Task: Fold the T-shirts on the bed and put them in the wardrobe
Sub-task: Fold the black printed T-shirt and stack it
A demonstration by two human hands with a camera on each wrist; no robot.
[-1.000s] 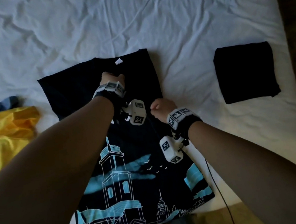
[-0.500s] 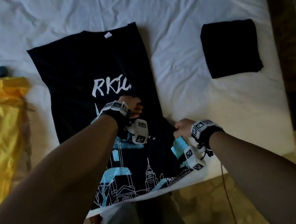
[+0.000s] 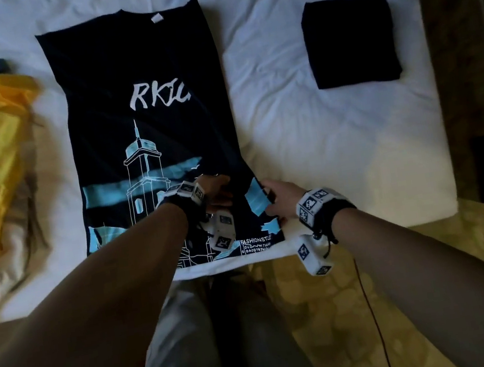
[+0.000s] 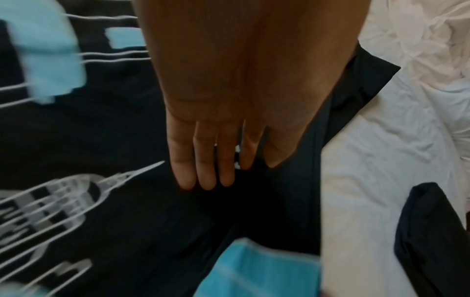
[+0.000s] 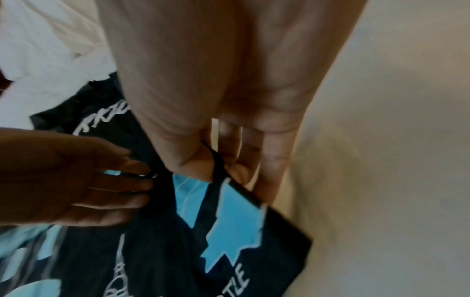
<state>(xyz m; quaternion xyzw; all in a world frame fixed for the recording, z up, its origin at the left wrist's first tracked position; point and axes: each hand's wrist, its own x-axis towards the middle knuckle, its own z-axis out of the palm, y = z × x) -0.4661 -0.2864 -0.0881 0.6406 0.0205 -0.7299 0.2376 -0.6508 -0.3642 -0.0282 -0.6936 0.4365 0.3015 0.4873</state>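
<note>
T-shirt [image 3: 137,82], "RKIC" and "FASHIONSTYLE" print

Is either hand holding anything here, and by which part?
The right hand pinches the printed T-shirt at its folded right edge near the hem. The left hand lies flat on the shirt, gripping nothing.
</note>
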